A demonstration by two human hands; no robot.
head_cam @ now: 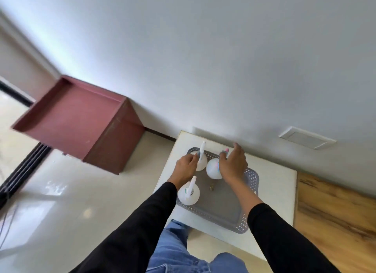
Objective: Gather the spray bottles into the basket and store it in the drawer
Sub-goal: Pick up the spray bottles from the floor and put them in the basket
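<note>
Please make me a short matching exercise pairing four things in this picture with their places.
Things:
1. basket
2. cabinet
3. left hand
4. right hand

Places:
A. on the floor against the wall
B. on the white table
C. at the bottle with the pink tip
D. at the far left bottle

Pairs: 1-B, 2-A, 3-D, 4-C

Three spray bottles (188,194) — in basket (224,210)

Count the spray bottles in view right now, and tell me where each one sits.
3, all in the grey basket: one at the far-left corner by the left hand, one under the right hand, one at the left edge. The hands may hide more.
</note>
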